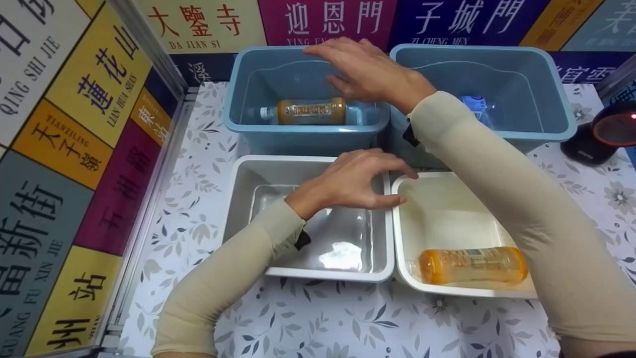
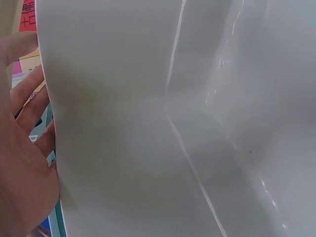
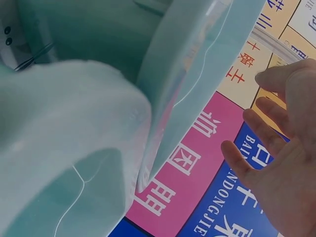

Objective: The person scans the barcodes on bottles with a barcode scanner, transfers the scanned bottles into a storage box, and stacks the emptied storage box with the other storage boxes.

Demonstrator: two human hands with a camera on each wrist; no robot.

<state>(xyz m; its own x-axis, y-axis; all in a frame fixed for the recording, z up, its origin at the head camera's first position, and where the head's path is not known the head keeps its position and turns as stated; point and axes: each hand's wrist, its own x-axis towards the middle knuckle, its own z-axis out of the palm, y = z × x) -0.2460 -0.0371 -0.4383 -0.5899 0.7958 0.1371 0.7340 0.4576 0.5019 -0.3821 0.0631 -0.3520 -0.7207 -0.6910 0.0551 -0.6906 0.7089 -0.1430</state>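
Observation:
My left hand (image 1: 355,179) hovers over the right side of the front-left white bin (image 1: 238,199), its thumb and fingers spread towards the cream bin (image 1: 403,219) beside it. Nothing is in its grasp. Above the right end of the back-left blue bin (image 1: 258,130) is my right hand (image 1: 372,72), fingers extended to the left and holding nothing. A clear bottle with an orange label (image 1: 310,112) lies in that blue bin. Another orange bottle (image 1: 472,266) lies on its side in the cream bin. In the right wrist view, the right hand (image 3: 291,168) is apart from the blue bins.
The back-right blue bin (image 1: 526,135) holds a clear bottle with a blue label (image 1: 474,107), partly hidden by my right sleeve. A black device (image 1: 591,144) stands at the right. Lettered panels (image 1: 198,25) close off the back and left of the leaf-patterned table (image 1: 198,164).

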